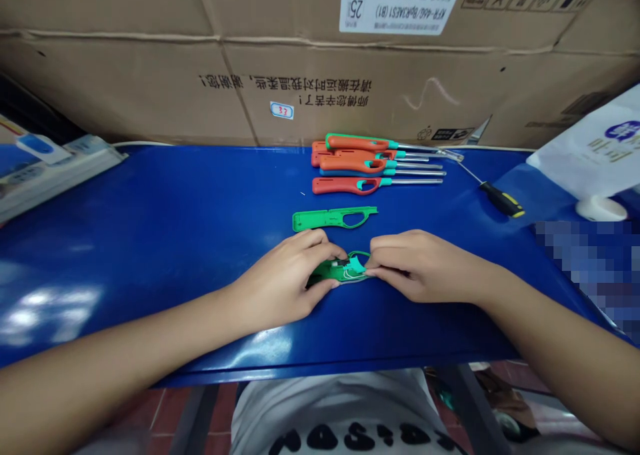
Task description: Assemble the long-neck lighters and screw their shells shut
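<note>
Near the centre of the frame, a green plastic lighter casing (327, 272) is lying open-side up between two bare hands. The left hand (285, 278) is gripping its left part, thumb along the near edge and fingers over the far edge, spread only as wide as the casing. The right hand (425, 268) is pinching the right end, thumb and fingertips almost meeting; whether they are also holding the small teal plastic trigger piece (356, 265) beside them, one cannot tell. White wires (347, 274) are showing inside the casing. Just above the hands, a matching green plastic half-shell (317, 221) is resting on the glossy blue tabletop (200, 221). In the upper middle, orange and red long-necked lighters (345, 185) are lying in a pile, while a black-and-yellow-handled screwdriver (503, 199) is lying to their right.
</note>
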Motion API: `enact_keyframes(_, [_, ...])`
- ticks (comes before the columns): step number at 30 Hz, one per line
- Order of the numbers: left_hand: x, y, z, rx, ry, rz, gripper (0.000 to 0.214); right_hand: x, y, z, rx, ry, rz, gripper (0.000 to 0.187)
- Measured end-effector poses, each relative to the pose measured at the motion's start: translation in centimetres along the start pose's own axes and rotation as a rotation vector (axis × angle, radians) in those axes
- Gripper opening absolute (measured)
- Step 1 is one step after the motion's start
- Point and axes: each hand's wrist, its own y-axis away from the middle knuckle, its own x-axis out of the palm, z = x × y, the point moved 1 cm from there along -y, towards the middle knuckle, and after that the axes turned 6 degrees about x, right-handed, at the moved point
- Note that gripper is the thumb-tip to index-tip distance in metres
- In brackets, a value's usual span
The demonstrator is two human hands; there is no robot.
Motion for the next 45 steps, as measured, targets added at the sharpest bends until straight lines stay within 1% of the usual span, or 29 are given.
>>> enact_keyframes(4, [0.0, 0.0, 0.1, 0.002, -0.001, -0.006, 0.026, 0.0, 0.0, -0.1, 0.014, -0.018, -0.005, 0.024])
enact_keyframes(12, [0.2, -0.1, 0.3, 0.0, 0.016, -0.031, 0.036, 0.1, 0.0, -0.1, 0.005, -0.071, -0.026, 0.024])
enact_keyframes(17, [0.1, -0.2, 0.3, 0.014, 0.032, -0.024, 0.03, 0.0, -0.1, -0.1, 0.012, -0.069, -0.009, 0.025])
enact_keyframes(20, [0.2, -0.2, 0.3, 0.01, 0.061, -0.033, 0.029, 0.0, -0.3, -0.2, 0.11, -0.204, 0.015, 0.022])
enact_keyframes(23, [0.3, -0.2, 0.4, -0.012, 0.092, -0.051, 0.031, 0.1, -0.6, -0.4, 0.311, -0.38, 0.013, 0.015])
enact_keyframes(25, [0.4, -0.2, 0.3, -0.02, 0.108, -0.052, 0.032, 0.2, -0.7, -0.5, 0.421, -0.437, 0.01, 0.018])
enact_keyframes(27, [0.4, -0.2, 0.2, -0.017, 0.111, -0.047, 0.033, 0.3, -0.7, -0.5, 0.462, -0.443, 0.011, 0.022])
enact_keyframes(31, [0.3, -0.4, 0.1, 0.001, 0.122, -0.08, 0.034, 0.4, -0.8, -0.2, 0.406, -0.38, -0.023, 0.019])
enact_keyframes(35, [0.5, -0.8, 0.2, -0.027, 0.141, -0.155, 0.02, 0.7, -0.8, 0.4, 0.295, -0.271, -0.075, 0.016])
enact_keyframes(37, [0.7, -0.9, 0.4, -0.043, 0.135, -0.175, 0.016, 0.8, -0.9, 0.7, 0.268, -0.206, -0.081, 0.014])
enact_keyframes(40, [0.9, -1.0, 0.5, -0.05, 0.142, -0.182, 0.012, 0.9, -0.9, 0.9, 0.264, -0.141, -0.077, 0.016])
enact_keyframes(45, [0.9, -0.9, 0.7, -0.058, 0.174, -0.192, 0.009, 0.6, -0.7, 1.0, 0.291, -0.134, -0.025, 0.02])
